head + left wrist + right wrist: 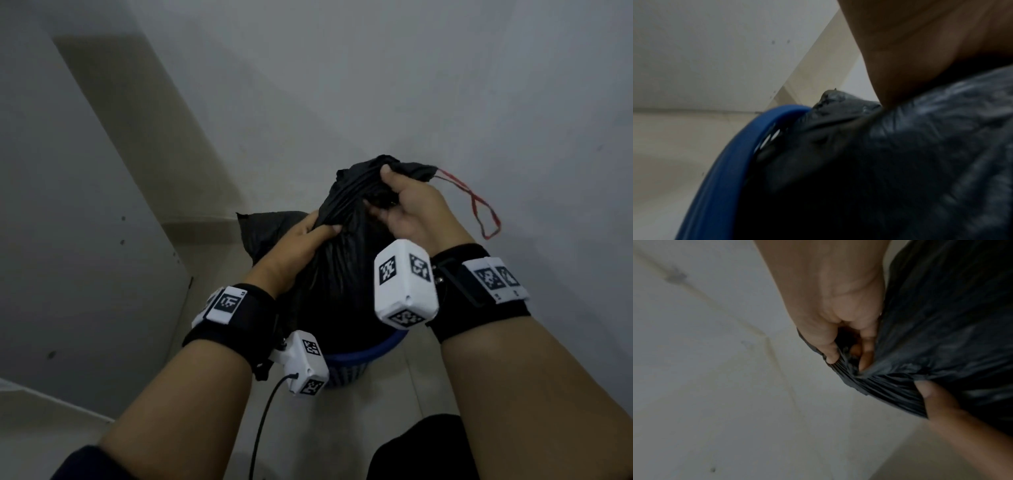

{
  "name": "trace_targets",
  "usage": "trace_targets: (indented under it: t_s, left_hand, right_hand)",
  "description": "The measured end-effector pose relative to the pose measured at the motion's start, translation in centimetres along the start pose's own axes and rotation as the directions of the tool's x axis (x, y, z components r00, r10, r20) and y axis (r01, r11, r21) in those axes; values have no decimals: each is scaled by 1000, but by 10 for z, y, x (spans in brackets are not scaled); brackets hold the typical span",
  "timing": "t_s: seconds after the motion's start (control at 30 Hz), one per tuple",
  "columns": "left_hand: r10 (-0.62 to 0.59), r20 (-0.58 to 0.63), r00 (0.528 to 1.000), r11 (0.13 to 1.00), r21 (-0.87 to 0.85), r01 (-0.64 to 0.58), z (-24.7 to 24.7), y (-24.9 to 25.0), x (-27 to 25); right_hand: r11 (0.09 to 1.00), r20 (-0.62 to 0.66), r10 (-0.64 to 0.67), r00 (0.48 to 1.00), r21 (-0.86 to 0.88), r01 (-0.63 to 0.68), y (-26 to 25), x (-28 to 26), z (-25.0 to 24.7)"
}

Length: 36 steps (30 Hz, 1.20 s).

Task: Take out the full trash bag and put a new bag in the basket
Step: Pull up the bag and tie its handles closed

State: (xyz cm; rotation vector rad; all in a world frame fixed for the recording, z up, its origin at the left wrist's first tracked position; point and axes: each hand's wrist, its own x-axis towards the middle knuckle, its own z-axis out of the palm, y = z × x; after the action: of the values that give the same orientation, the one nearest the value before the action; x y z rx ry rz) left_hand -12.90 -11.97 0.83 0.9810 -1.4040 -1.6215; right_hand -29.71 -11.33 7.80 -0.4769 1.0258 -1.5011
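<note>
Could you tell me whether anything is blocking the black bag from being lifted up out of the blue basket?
Nothing visible does. Both hands, left hand and right hand, already grip the gathered neck of the bag, and only bare wall lies above it. The bag's lower part still sits inside the basket, whose rim surrounds it.

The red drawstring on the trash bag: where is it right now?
In the head view, the red drawstring hangs loose in a loop to the right of the right hand, trailing from the gathered top of the black trash bag against the wall.

Left grip (301, 240) and right grip (407, 209) — both curled, forearms raised
</note>
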Motion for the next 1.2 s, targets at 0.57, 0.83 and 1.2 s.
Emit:
trace_targets:
  t_s: [0.57, 0.83, 1.2]
  left_hand:
    - [-87, -136, 987, 995, -53, 80, 26, -3, -2]
    - [13, 5, 1000, 942, 335, -14, 25, -8, -2]
    - [67, -23, 997, 960, 272, -58, 23, -21, 8]
  right_hand:
    - [765, 139, -101, 985, -622, 166, 16, 3, -24]
    - [971, -40, -193, 980, -149, 186, 4, 13, -37]
    - [924, 60, 38, 997, -383, -12, 32, 9, -29]
